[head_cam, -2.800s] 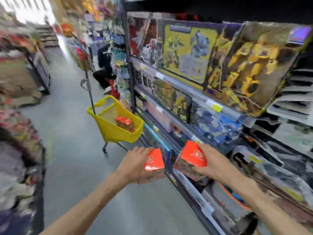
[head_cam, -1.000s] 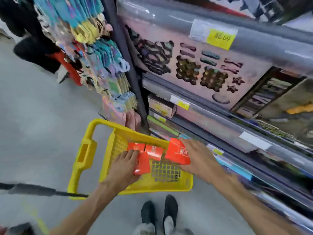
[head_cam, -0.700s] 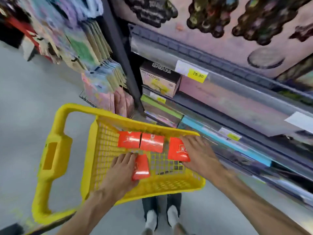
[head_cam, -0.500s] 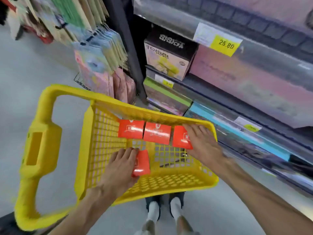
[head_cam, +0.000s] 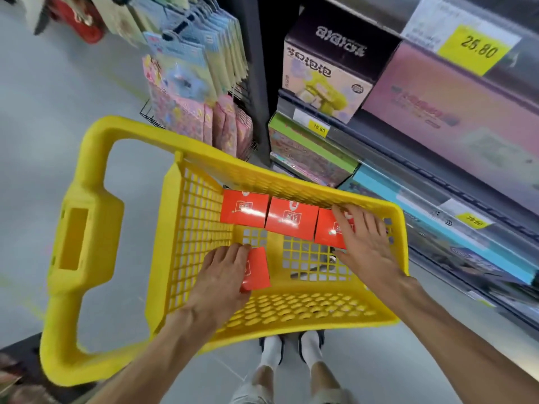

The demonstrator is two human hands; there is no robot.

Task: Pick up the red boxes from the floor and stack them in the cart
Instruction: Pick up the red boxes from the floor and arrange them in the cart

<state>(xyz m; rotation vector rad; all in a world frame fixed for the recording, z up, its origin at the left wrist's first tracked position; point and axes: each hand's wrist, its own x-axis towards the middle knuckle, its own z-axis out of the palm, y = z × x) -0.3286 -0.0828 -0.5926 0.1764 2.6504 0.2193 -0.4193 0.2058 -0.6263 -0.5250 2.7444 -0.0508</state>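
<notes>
cart (head_cam: 376,199): perforated yellow plastic | red boxes (head_cam: 291,218): glossy card

Cart (head_cam: 87,252): solid bright yellow, walls and floor pierced in a grid pattern. Boxes (head_cam: 291,218) inside: red-orange with small white logo print. Floor (head_cam: 58,112): pale grey. Shelf tags (head_cam: 478,49): yellow with dark digits. Hanging packets (head_cam: 189,83): pastel blue and pink (print blurred). Socks (head_cam: 271,351): white.
</notes>
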